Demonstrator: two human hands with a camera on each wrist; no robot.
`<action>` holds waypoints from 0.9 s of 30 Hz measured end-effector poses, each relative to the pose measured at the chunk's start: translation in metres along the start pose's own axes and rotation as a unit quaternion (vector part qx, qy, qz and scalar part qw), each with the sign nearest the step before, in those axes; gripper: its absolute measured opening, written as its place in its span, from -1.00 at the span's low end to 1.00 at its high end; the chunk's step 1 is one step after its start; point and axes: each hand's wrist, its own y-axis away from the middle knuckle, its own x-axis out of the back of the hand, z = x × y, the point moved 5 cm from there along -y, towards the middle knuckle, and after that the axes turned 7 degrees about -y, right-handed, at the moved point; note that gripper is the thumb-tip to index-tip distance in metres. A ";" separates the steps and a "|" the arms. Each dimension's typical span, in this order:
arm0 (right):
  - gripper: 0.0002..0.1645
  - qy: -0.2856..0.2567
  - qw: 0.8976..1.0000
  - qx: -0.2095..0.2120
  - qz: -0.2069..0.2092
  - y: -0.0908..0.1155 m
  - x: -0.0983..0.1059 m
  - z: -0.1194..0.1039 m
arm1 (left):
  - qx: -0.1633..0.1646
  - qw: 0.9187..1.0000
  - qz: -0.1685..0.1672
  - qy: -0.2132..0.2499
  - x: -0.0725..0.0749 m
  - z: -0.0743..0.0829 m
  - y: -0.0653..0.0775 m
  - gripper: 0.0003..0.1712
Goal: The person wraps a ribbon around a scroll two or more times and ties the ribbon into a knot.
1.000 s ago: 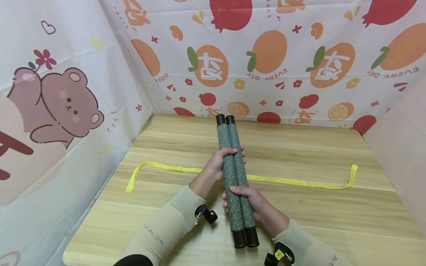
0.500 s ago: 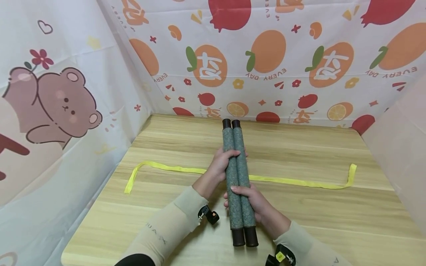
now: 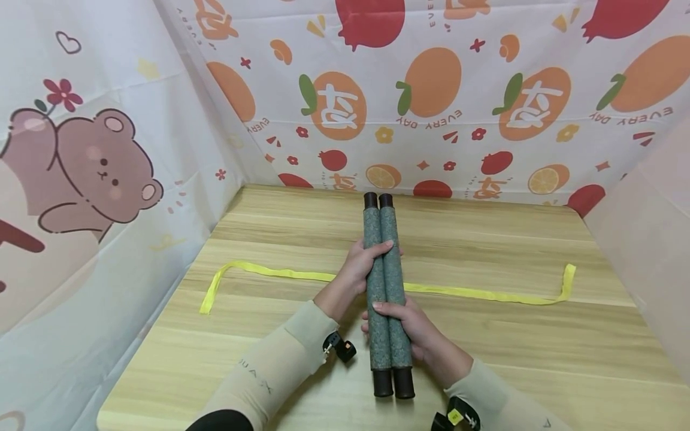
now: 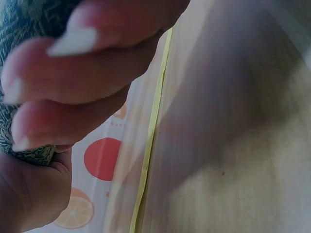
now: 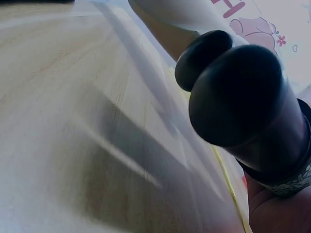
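Observation:
A scroll (image 3: 380,281) rolled up from both ends is held above the table as two side-by-side rolls, covered in grey-green patterned cloth with dark knobs. Around its upper middle my left hand (image 3: 358,263) grips both rolls, thumb across the front; the left wrist view shows curled fingers (image 4: 63,82) on the patterned cloth. Lower down, my right hand (image 3: 417,329) grips the rolls from the right, thumb on top and fingertips showing at the left side. Two dark knobs (image 5: 243,97) loom close in the right wrist view. Behind the scroll a yellow ribbon (image 3: 485,294) lies across the table.
The wooden table (image 3: 280,227) extends to both sides. A fruit-print cloth (image 3: 377,90) hangs along its back edge, and a bear-print cloth (image 3: 108,179) hangs at the left. A pale cloth (image 3: 647,209) closes off the right side.
The scroll's far end has shifted slightly right and a little nearer, so it stands more upright in the head view. My left hand moved right with it; both grips are unchanged.

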 end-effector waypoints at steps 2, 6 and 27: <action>-0.39 0.003 1.000 0.006 0.013 0.000 0.001 0.000 | 0.003 1.000 -0.002 -0.002 -0.001 0.000 0.000 -0.53; -0.37 0.023 0.999 0.025 0.036 -0.001 0.004 -0.003 | 0.006 1.000 -0.009 0.000 -0.001 -0.001 -0.001 -0.50; -0.37 0.086 0.987 0.063 0.118 -0.009 0.021 -0.018 | 0.017 0.999 0.007 -0.026 -0.006 -0.008 -0.005 -0.51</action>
